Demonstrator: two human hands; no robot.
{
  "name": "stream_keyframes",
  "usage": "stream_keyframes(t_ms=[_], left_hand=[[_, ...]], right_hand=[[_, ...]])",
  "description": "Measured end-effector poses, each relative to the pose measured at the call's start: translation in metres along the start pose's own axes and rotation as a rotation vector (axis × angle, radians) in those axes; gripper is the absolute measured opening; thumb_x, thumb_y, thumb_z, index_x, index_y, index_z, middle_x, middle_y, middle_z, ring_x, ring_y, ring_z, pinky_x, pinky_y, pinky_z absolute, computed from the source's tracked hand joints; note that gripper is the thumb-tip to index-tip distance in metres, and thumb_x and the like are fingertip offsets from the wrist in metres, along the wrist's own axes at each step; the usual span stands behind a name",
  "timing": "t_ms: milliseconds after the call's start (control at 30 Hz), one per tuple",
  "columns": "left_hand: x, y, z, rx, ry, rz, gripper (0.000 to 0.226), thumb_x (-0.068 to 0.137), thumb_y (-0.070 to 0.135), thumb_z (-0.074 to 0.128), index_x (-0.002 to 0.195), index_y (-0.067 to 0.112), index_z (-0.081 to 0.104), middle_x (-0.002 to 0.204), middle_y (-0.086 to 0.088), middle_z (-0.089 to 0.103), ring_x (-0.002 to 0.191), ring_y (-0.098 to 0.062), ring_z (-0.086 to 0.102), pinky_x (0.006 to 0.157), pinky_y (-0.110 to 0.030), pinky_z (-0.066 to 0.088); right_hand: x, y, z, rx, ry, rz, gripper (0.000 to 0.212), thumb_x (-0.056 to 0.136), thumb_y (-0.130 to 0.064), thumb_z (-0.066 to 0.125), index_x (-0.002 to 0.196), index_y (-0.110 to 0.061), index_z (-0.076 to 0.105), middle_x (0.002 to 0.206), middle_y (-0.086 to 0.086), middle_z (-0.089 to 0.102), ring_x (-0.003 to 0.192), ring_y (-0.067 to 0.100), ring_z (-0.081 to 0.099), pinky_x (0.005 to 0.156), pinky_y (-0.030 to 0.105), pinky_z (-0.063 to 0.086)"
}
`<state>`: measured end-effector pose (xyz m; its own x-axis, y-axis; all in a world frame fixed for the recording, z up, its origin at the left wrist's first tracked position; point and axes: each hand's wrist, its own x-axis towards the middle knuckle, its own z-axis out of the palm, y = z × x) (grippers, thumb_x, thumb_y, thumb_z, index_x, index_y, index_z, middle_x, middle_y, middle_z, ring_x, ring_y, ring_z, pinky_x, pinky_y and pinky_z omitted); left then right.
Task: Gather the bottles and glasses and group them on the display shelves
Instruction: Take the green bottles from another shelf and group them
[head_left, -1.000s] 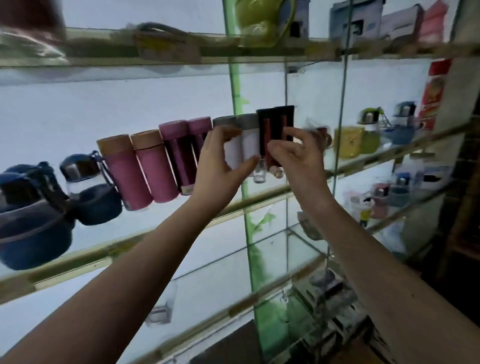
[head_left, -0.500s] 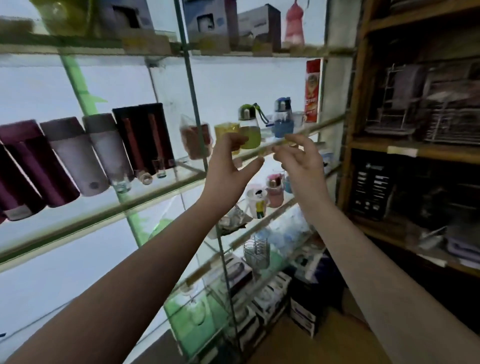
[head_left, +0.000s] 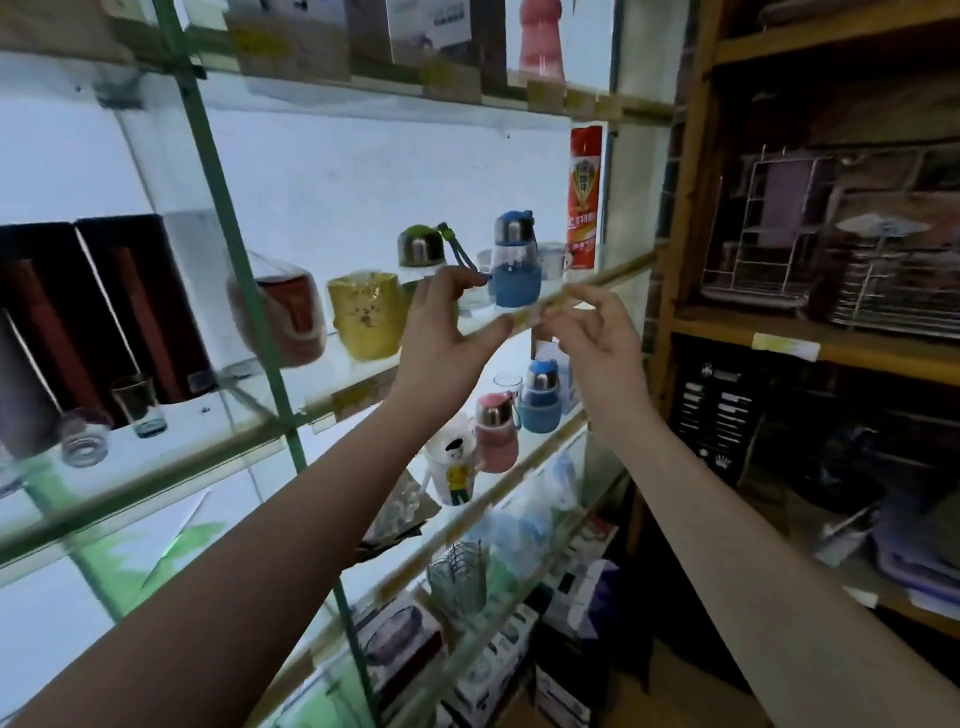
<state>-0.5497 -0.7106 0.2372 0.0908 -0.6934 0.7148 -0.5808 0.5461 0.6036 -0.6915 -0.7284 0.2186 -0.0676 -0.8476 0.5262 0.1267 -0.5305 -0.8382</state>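
Both hands are raised in front of the middle glass shelf (head_left: 358, 397). The left hand (head_left: 447, 332) holds nothing: its fingers are half bent and the thumb is stretched toward 3 o'clock. The fingertips are in front of the green-lidded bottle (head_left: 422, 247), close to its strap; I cannot tell if they touch it. The right hand (head_left: 597, 343) is at 3 o'clock from the left one, a little apart from it. Its fingers are loosely curled and it is also empty, just in front of the front edge of the shelf.

The blue bottle (head_left: 515, 267) stands upright on this shelf, at 12 o'clock from the gap between the two hands and just beside the green-lidded bottle. At 9 o'clock from the left hand stands a yellow cup (head_left: 366, 314) in plastic wrap, and further the same way a wrapped reddish cup (head_left: 283, 312). Past the green frame post, two dark boxes (head_left: 119, 301) stand at the back, with two small glasses (head_left: 137, 405) in front of them.

On the shelf below, at 6 o'clock from the hands, stand a pink bottle (head_left: 496, 431), a second blue bottle (head_left: 540, 397), a clear glass (head_left: 506, 387) and a white mug (head_left: 454, 470) with a cartoon figure. A wooden rack (head_left: 779, 332) stands at 3 o'clock.
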Motion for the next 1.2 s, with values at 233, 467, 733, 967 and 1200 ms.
stream_keyframes(t_ms=[233,467,733,967,1200], left_hand=[[0.069,-0.043,0.02,0.197,0.042,0.148,0.043,0.074,0.035,0.057,0.11,0.011,0.055,0.112,-0.007,0.052,0.104,-0.021,0.052,0.086,-0.044,0.047],[0.115,-0.069,0.039,0.517,0.052,0.148,0.045,0.075,0.033,0.06,0.115,0.012,0.056,0.118,-0.011,0.051,0.11,-0.025,0.048,0.096,-0.042,0.038],[0.174,-0.099,0.048,0.882,0.052,-0.09,0.07,0.084,0.049,0.059,0.14,0.016,0.033,0.152,-0.014,0.021,0.142,-0.034,0.013,0.115,-0.044,0.019],[0.196,-0.117,0.067,1.042,0.094,-0.346,0.066,0.087,0.056,0.049,0.132,0.009,0.04,0.135,-0.017,0.039,0.127,-0.036,0.034,0.095,-0.044,0.037],[0.196,-0.116,0.07,1.111,0.113,-0.36,0.054,0.09,0.05,0.049,0.125,0.009,0.043,0.126,-0.014,0.042,0.108,-0.04,0.045,0.084,-0.043,0.04]], right_hand=[[0.089,0.039,0.008,-0.063,-0.048,-0.023,0.021,0.093,-0.015,0.055,0.11,-0.027,0.05,0.103,0.003,0.067,0.1,0.017,0.063,0.089,0.026,0.048],[0.146,0.08,0.014,-0.067,-0.052,-0.033,0.021,0.094,-0.017,0.056,0.113,-0.022,0.051,0.101,-0.007,0.062,0.096,0.004,0.058,0.086,0.023,0.047],[0.222,0.126,0.011,-0.234,-0.075,-0.169,0.024,0.093,-0.016,0.056,0.117,-0.013,0.056,0.104,-0.014,0.055,0.093,-0.003,0.052,0.084,0.012,0.043],[0.303,0.153,0.007,-0.529,-0.146,-0.402,0.033,0.092,-0.029,0.057,0.124,-0.019,0.056,0.14,0.004,0.044,0.129,0.018,0.037,0.104,0.024,0.028],[0.346,0.154,0.017,-0.615,-0.361,-0.407,0.06,0.087,-0.039,0.061,0.142,-0.033,0.036,0.157,0.002,0.017,0.142,0.024,0.016,0.111,0.042,0.025]])
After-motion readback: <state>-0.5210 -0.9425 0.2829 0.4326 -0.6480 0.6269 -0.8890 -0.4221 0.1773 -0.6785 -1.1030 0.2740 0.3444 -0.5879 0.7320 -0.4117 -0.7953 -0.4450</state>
